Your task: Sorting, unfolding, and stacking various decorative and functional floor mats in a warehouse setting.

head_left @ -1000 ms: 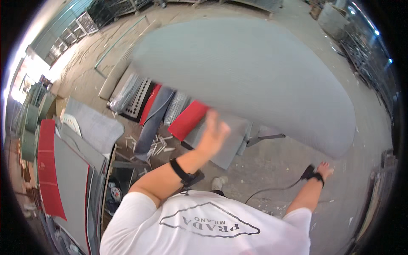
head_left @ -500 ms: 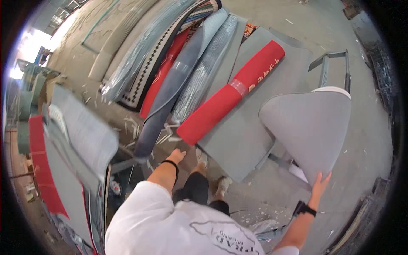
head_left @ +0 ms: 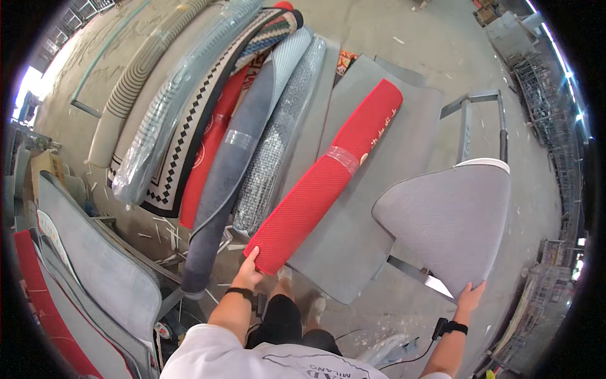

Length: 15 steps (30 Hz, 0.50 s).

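My left hand (head_left: pixel 249 270) grips the near end of a red rolled mat (head_left: pixel 315 199), its thumb on top and its other fingers partly hidden. A clear band of tape wraps the roll's middle, and pale lettering runs along its far part. The roll lies slantwise over flat grey mats (head_left: pixel 353 246). On the right, my right hand (head_left: pixel 469 297) pinches the near corner of a grey mat piece (head_left: pixel 445 221) with a rounded outline. That piece rests over a metal frame (head_left: pixel 466 129), which hides some of the frame.
Left of the red roll lie several rolled mats, among them a dark blue-grey roll (head_left: pixel 227 170) and a plastic-wrapped roll (head_left: pixel 170 107). Cut mats (head_left: pixel 104 246) lean in a stack at the lower left. White scraps litter the floor. Wire racks (head_left: pixel 546 101) stand along the right.
My left hand has moved up to the red roll's near end and taken hold of it. My right hand stays at the grey piece's corner. The view has shifted.
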Available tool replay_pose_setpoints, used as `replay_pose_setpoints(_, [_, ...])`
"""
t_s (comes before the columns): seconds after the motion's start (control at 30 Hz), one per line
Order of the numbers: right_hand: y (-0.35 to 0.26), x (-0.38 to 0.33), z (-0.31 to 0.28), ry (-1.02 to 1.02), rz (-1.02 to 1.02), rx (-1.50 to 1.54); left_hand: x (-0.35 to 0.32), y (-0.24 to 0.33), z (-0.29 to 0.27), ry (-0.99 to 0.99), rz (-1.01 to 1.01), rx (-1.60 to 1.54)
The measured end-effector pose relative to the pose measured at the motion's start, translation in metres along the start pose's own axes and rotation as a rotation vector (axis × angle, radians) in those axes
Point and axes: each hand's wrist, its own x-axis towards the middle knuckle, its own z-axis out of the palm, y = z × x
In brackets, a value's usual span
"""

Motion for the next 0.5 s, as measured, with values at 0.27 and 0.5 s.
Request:
replay_pose_setpoints(0.27, [-0.106,-0.06,0.0,-0.058,-0.411,0.491,-0.192,-0.017,0.089,-0.295,0.467,0.35])
replay_pose_setpoints(0.5, [-0.168,-0.238,0.02,-1.677,0.134,1.397,-0.456,-0.078,0.011,-0.253,1.091,1.065])
